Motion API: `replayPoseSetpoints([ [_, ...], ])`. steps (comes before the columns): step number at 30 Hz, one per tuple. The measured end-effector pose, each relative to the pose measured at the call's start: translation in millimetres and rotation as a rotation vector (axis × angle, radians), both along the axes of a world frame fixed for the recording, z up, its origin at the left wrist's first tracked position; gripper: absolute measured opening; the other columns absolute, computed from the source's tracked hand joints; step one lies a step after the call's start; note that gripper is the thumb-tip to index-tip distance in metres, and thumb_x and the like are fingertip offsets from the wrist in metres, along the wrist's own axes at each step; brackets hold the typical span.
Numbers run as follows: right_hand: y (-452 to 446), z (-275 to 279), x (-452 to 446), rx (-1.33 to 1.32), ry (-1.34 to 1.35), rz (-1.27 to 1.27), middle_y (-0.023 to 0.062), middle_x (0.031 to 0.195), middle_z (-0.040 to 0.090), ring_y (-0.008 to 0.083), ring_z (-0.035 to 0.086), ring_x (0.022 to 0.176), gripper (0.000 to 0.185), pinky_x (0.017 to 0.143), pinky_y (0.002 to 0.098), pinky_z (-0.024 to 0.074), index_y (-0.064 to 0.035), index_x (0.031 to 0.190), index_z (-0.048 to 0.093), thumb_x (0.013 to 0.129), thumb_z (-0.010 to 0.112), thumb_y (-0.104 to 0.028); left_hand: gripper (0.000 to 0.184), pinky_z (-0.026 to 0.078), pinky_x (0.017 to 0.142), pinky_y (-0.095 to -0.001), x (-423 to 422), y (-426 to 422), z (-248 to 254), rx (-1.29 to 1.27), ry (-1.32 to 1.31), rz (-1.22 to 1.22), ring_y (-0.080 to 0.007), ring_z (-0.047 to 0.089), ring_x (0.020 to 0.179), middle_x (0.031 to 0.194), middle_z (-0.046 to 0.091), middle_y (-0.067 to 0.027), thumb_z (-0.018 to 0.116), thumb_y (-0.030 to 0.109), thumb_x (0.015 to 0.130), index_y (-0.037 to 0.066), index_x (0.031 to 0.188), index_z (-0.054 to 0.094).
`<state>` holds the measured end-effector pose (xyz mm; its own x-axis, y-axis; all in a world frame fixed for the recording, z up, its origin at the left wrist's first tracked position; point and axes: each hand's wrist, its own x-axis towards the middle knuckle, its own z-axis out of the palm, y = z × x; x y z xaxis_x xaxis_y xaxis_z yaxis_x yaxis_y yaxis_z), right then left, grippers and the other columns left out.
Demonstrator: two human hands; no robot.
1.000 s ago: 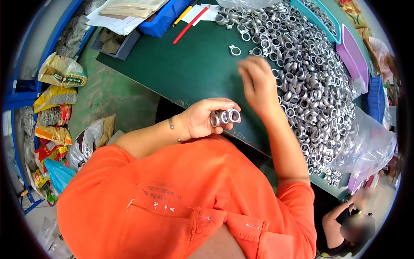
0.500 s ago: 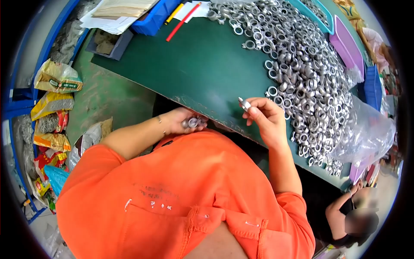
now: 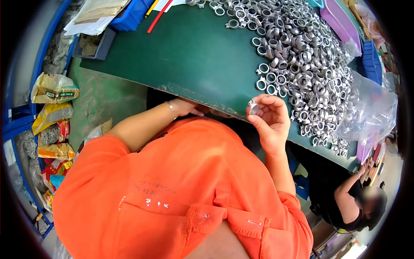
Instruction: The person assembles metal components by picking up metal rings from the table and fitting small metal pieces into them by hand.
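Between the thumb and fingers of my right hand (image 3: 274,118) is a metal ring (image 3: 253,106), held over the table's near edge. My left hand (image 3: 186,107) reaches down at the edge of the green table (image 3: 181,56), close to my orange shirt. Its fingers are mostly hidden under the edge, and the rings are not visible in it. A large pile of metal rings (image 3: 302,64) covers the right side of the table, with a few loose rings at its left border, near my right hand.
Blue bin (image 3: 129,18), grey bin (image 3: 100,45) and a red pencil (image 3: 159,17) are at the back left. A purple tray (image 3: 340,21) and clear plastic bag (image 3: 366,105) lie beyond the pile. Another person (image 3: 351,203) sits at lower right. Sacks (image 3: 54,88) stand on the left.
My left hand, earlier holding several rings palm up, has moved down to the table edge. My right hand picked up a ring and brought it nearer me. The view has shifted.
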<state>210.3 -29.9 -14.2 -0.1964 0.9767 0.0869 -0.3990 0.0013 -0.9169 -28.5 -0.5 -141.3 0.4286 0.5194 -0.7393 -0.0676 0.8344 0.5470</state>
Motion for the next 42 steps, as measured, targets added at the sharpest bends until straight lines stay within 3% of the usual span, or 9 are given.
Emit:
replayPoseSetpoints([
  [6,3,-2,-7,0.044,-0.161,-0.101,0.0078,0.095,0.054,0.0156,0.056,0.089,0.038,0.08,0.0289,0.0477,0.0005,0.103,0.05,0.071,0.065,0.015,0.024,0.049,0.068,-0.0292,-37,-18,55,0.684,0.526,-0.717,-0.0154,0.059,0.077,0.085,0.063,-0.0096,0.061,0.022,0.085,0.0,0.093,0.062],
  [9,3,-6,-8,0.033,-0.177,-0.102,0.0066,0.095,0.054,0.0136,0.055,0.086,0.039,0.08,0.027,0.046,0.0,0.104,0.05,0.071,0.065,0.014,0.024,0.048,0.064,-0.0268,-29,-2,125,0.764,0.396,-0.841,-0.0116,0.057,0.071,0.08,0.063,-0.0084,0.06,0.021,0.085,-0.002,0.091,0.062],
  [14,1,-3,-16,0.054,-0.26,-0.182,0.0049,0.091,0.056,0.0122,0.055,0.082,0.039,0.076,0.0256,0.0462,-0.0006,0.104,0.052,0.07,0.068,0.011,0.01,0.046,0.063,-0.0211,20,14,147,0.503,-0.092,-0.297,-0.0089,0.056,0.073,0.082,0.061,-0.0047,0.059,0.01,0.087,-0.001,0.089,0.06],
  [18,2,5,-9,0.562,-0.803,-0.178,0.008,0.081,0.06,0.0179,0.056,0.07,0.039,0.062,0.0264,0.0471,-0.0008,0.1,0.057,0.066,0.073,0.004,0.013,0.048,0.07,-0.022,51,19,131,0.431,-0.215,-0.205,-0.0093,0.058,0.077,0.086,0.062,-0.0046,0.064,0.007,0.084,-0.001,0.093,0.059],
  [22,-5,-1,0,0.416,-0.571,-0.218,0.0103,0.08,0.061,0.0227,0.056,0.067,0.034,0.058,0.0295,0.047,-0.0005,0.098,0.058,0.067,0.07,0.006,0.013,0.051,0.07,-0.0237,53,20,127,0.351,-0.259,-0.195,-0.0117,0.061,0.077,0.087,0.063,-0.0064,0.063,0.008,0.085,-0.001,0.093,0.059],
  [29,36,-12,10,0.533,-1.424,-0.392,0.0052,0.076,0.054,0.0251,0.05,0.071,0.017,0.062,0.0365,0.0372,-0.0086,0.085,0.063,0.071,0.071,-0.012,0.016,0.053,0.065,-0.0253,53,24,128,0.243,-0.218,0.018,-0.0158,0.063,0.075,0.084,0.061,-0.0083,0.055,0.003,0.085,-0.002,0.1,0.056],
  [32,37,-10,6,0.646,-1.299,-0.398,0.005,0.077,0.056,0.0235,0.051,0.072,0.014,0.064,0.0345,0.0376,-0.0077,0.081,0.063,0.07,0.071,-0.009,0.017,0.049,0.058,-0.0231,50,24,124,0.184,-0.297,0.114,-0.0134,0.059,0.071,0.081,0.059,-0.0074,0.053,0.004,0.084,-0.001,0.1,0.056],
  [35,26,-4,1,0.257,-0.697,-0.211,0.0068,0.078,0.061,0.0212,0.055,0.072,0.014,0.066,0.0288,0.0435,-0.0031,0.082,0.062,0.07,0.069,0.002,0.015,0.04,0.05,-0.0208,47,20,128,0.3,-0.286,0.046,-0.0082,0.05,0.062,0.078,0.058,-0.0051,0.059,0.008,0.085,-0.001,0.096,0.058],
  [42,21,-6,-7,0.547,-0.78,-0.229,0.0077,0.081,0.062,0.0228,0.058,0.075,0.016,0.067,0.0298,0.0448,-0.0016,0.083,0.06,0.07,0.068,0.005,0.01,0.039,0.052,-0.018,52,16,145,0.666,-0.017,-0.046,-0.0056,0.05,0.062,0.081,0.06,-0.0025,0.066,0.006,0.082,0.0,0.089,0.063],
])
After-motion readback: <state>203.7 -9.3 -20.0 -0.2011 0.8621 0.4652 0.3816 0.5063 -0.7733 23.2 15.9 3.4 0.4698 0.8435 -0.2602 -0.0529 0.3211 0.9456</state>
